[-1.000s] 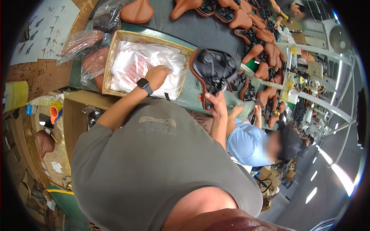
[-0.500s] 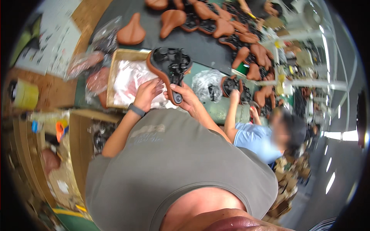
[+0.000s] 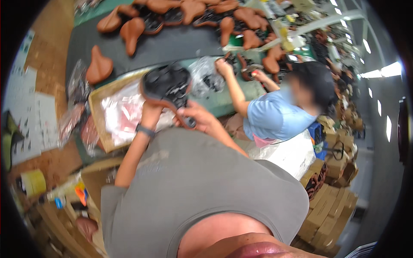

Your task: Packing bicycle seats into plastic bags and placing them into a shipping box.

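Note:
A brown bicycle saddle (image 3: 165, 88) is held up in front of me, its black underside with dark fittings facing me. My right hand (image 3: 202, 117) is closed around its narrow nose, thumb on the near side. Against the wide part, my left hand (image 3: 151, 114) reaches behind the saddle, so its fingers are hidden. Below and left of the saddle is a shallow cardboard box (image 3: 104, 133) with clear plastic bags (image 3: 122, 109) in it.
Many brown saddles lie on the dark-covered table (image 3: 172, 43), one (image 3: 99, 65) apart at the left. Wrapped saddles (image 3: 72, 122) sit left of the box. A co-worker in a blue shirt (image 3: 275, 112) works close on my right, near a clear plastic bag (image 3: 202, 75). Stacked cartons (image 3: 325, 215) stand lower right.
My view has turned, shifting table and box leftward and bringing the co-worker more into view. My left hand, earlier open beside the saddle, has gone behind its wide part. My right hand keeps the nose.

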Motion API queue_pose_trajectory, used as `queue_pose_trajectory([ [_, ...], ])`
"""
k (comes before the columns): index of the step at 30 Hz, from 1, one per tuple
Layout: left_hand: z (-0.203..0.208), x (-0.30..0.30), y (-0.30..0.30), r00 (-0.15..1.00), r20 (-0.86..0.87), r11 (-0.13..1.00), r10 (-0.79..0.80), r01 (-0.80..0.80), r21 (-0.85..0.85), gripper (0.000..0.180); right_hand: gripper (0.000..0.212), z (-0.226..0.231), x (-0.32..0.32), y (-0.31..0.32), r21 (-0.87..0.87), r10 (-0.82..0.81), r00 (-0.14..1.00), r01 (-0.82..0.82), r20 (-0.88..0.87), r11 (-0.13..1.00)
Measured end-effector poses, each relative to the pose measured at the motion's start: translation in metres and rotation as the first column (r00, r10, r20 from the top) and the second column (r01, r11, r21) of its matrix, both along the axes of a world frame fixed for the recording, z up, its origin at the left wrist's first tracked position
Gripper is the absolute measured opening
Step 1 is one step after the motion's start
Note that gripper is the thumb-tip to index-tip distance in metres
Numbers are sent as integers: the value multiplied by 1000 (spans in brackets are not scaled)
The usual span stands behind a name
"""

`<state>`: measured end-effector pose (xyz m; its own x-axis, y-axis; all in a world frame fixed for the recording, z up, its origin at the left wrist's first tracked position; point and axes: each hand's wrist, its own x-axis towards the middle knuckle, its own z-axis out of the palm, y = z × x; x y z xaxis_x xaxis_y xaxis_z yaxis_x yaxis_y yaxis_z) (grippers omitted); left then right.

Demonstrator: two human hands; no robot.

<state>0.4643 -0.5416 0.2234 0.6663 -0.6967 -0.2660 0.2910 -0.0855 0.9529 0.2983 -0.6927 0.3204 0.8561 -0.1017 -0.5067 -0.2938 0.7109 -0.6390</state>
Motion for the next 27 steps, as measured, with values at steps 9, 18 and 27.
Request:
queue_pose_trajectory([
  [9,23,-33,31,932,-257,966,256,-256,36,28,46,-22,-97,-86,-53,-287,953,293,98,955],
  [18,38,-90,21,944,87,941,317,-324,94,13,51,-30,-91,-91,124,93,983,-113,158,986],
  [27,78,-62,111,629,-710,675,316,-675,-298,20,54,-48,-40,-67,338,98,967,-176,235,925],
])
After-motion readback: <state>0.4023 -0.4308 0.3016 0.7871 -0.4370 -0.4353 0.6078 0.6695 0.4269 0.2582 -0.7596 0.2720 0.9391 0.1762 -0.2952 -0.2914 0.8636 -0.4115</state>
